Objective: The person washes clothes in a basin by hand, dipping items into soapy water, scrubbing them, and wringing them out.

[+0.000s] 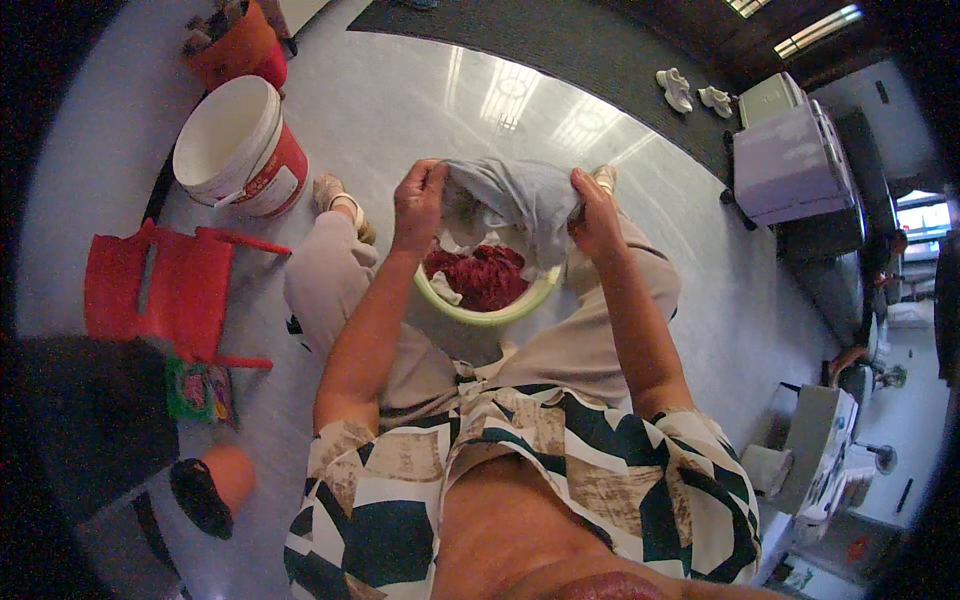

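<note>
A grey cloth (517, 191) is stretched between my two hands, above a light green-rimmed basin (491, 316) on the floor between my legs. My left hand (420, 206) grips the cloth's left end, and my right hand (596, 214) holds its right side. Part of the cloth droops over the basin's right side. Inside the basin lies a bunched dark red cloth (484, 276), with some white cloth (444, 288) beside it. The grey cloth hides the far part of the basin.
To the left stand a white bucket with a red label (240, 150) and a red plastic stool (169, 292). An orange container (240, 49) is behind the bucket. White shoes (675, 90) rest on a dark mat (570, 52). Pale boxy items (791, 169) stand at right.
</note>
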Available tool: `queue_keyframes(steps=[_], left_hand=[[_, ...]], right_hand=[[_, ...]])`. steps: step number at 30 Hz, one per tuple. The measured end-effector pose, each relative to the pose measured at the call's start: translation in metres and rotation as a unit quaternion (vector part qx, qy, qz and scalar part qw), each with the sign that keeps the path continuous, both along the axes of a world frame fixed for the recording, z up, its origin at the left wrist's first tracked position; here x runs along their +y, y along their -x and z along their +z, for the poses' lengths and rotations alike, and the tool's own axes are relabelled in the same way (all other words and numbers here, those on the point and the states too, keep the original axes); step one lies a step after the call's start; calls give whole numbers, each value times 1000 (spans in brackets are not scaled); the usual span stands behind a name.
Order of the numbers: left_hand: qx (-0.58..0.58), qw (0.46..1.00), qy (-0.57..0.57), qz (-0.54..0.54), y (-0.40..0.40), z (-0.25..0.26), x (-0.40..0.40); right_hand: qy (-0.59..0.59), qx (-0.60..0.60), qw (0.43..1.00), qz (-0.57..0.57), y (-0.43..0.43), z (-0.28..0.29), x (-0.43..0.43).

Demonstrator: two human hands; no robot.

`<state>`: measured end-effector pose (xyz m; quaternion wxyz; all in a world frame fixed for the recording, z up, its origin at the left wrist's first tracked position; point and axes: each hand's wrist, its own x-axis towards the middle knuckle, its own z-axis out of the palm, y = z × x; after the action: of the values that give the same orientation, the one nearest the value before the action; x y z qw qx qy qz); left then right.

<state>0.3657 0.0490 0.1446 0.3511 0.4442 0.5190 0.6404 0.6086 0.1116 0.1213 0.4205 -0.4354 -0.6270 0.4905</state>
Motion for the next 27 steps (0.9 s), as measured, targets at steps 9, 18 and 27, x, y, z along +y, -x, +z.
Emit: queue_keyframes(steps=[9,18,27], left_hand=[[-86,982,-145,82,53,15,-5],[-81,993,-74,-38,70,93,-4],[-24,974,-221,-39,66,254,-3]], right_hand=[[129,322,934,-88,-8,66,4],[37,114,991,-67,-18,108,18],[105,116,977,-145,-64,95,48]])
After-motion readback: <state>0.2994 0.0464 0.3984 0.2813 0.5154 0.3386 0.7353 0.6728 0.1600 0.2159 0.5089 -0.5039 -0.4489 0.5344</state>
